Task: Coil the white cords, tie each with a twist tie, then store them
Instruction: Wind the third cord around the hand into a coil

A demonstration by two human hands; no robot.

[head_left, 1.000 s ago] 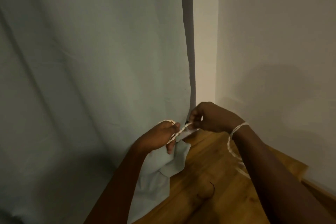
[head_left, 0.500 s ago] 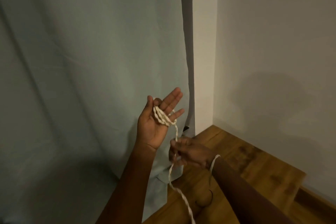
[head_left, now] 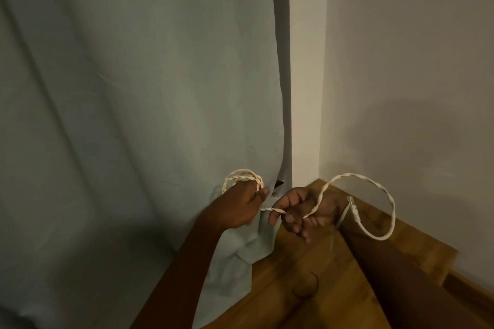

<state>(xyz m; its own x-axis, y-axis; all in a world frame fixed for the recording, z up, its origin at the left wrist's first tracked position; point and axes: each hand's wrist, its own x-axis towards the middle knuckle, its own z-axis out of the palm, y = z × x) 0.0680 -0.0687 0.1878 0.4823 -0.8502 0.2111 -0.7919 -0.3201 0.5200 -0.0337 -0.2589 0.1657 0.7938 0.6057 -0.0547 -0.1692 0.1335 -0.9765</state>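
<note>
White twisted cord (head_left: 328, 185) is running between our two bare hands as we are working in a dim corner where a grey-green curtain (head_left: 139, 93) is hanging against a pale wall (head_left: 406, 61). Our left hand (head_left: 238, 207) is closing around the cord, with a small loop of it arching over the knuckles just in front of the curtain. Our right hand (head_left: 303, 212) is pinching the same cord between thumb and fingers, just beside the left, with a short taut stretch bridging the two. From the right hand the cord is rising, sweeping out in a wide loop to the right above the wooden floor (head_left: 307, 270), and curling back toward the right wrist, where its plug end (head_left: 353, 207) is pointing upward. We are seeing a thin dark curved strand (head_left: 311, 286) lying on the floorboards below our forearms; what it is we cannot tell. The curtain's hem is bunching on the floor under our left forearm.
</note>
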